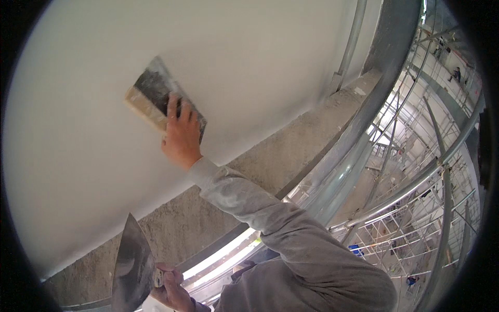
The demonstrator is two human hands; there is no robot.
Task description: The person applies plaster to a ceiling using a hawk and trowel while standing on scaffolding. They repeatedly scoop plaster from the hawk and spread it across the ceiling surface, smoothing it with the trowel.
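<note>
My right hand [182,136] is closed around a wide putty knife [152,86], its fingers lying across the dark, smeared blade. A pale, straight grip runs along one long side of that tool. The putty knife lies against, or very close to, the smooth off-white wall [78,135]; exact contact is hard to tell. Lower left, my left hand [174,292] grips the short handle of a pointing trowel [131,268]. The trowel's broad metal blade points upward, in front of the concrete ledge. Part of the left hand is cut off by the lower edge.
A rough concrete ledge [306,132] runs along the wall's base. A vertical metal pipe [353,39] stands near the wall's right end. Beyond a curved metal rail [395,200], scaffolding [405,229] drops to a lower level, where small figures of people are visible.
</note>
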